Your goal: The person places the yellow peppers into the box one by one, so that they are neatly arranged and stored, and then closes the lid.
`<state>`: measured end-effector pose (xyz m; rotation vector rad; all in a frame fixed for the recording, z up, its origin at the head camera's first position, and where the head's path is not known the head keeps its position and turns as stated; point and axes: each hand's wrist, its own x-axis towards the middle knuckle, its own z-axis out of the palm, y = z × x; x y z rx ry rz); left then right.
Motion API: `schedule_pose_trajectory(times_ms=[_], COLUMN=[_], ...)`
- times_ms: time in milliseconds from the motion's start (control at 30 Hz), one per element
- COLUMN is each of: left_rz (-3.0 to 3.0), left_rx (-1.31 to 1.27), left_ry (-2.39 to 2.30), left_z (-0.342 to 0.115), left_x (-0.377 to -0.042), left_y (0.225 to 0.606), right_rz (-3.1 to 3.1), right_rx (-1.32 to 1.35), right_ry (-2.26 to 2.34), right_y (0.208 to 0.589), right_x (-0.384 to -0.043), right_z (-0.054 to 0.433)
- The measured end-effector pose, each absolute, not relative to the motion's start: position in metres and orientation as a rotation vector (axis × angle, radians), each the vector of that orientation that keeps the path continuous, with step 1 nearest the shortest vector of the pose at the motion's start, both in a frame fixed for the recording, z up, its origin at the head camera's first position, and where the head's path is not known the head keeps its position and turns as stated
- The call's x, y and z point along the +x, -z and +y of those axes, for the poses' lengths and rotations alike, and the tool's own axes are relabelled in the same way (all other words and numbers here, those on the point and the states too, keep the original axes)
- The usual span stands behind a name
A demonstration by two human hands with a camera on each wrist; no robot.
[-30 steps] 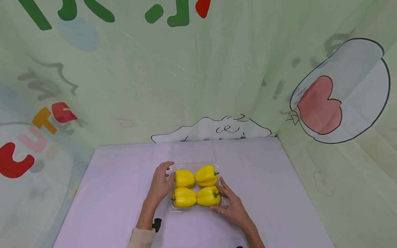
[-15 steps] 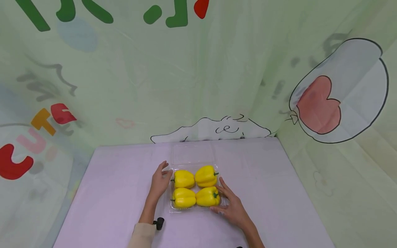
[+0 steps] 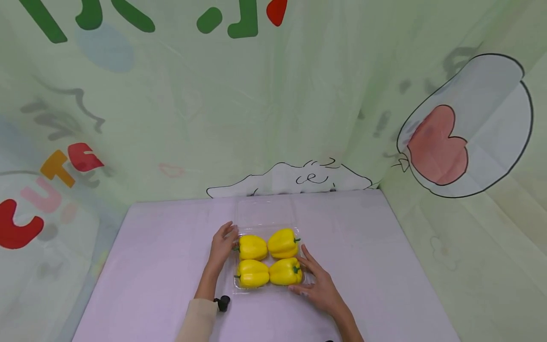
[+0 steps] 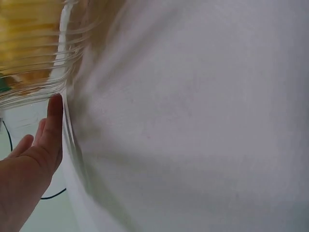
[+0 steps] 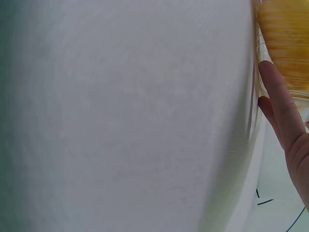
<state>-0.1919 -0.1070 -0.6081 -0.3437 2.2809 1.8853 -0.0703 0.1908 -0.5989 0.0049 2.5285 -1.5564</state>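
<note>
Several yellow bell peppers point(image 3: 283, 243) lie in two rows in a clear plastic clamshell box point(image 3: 252, 290). The box's lid point(image 3: 265, 212) is folded back flat toward the wall. My left hand point(image 3: 223, 244) is at the box's back left corner, and in the left wrist view a straight fingertip point(image 4: 56, 101) meets the ribbed wall's corner. At the front right, my right hand point(image 3: 318, 287) has its thumb by the front edge and its fingers along the right side. Straight right fingers point(image 5: 280, 96) lie against the box wall in the right wrist view.
A pale lilac cloth point(image 3: 363, 266) covers the table. Behind it and at both sides hang green printed curtains point(image 3: 265, 118). A small black device point(image 3: 223, 303) sits at my left wrist by the beige sleeve point(image 3: 200, 318).
My left hand has moved off the back left pepper to the box's back left corner, uncovering that pepper's stem. The right hand stays at the front right.
</note>
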Motion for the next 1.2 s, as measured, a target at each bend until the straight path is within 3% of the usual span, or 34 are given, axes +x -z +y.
schedule_pose_trajectory(times_ms=[1200], left_rz=[2.116], left_rx=[-0.242], left_ry=[-2.179], left_z=[-0.1039], left_x=[-0.1933], left_y=[0.6041], right_rz=[2.510], right_rx=[0.018], right_ry=[1.557], right_y=[0.5964], right_x=[-0.0695], right_z=[0.1902])
